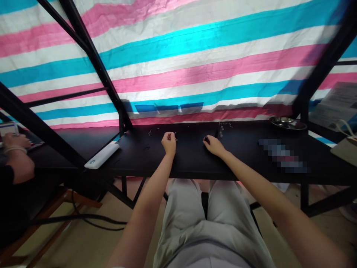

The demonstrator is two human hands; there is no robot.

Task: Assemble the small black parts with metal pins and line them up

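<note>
Over the black tabletop [192,163], my left hand [168,144] is closed with its fingers curled in. Small brownish spots show among those fingers, too small to name, and tiny shiny bits [176,136] sit just at its right side. My right hand [214,145] is apart from it, also closed, thumb and fingers pinched together. At its fingertips is a small dark spot that I cannot make out. Behind the right hand, several small clear beads or pieces [221,131] lie near the table's back edge.
A white oblong case [102,156] lies at the left table end. At the back right stands a shiny metal dish [288,123], with a blurred-out flat item [283,155] in front. Black frame bars [96,63] rise before a striped sheet. Another person's hand [16,140] is far left.
</note>
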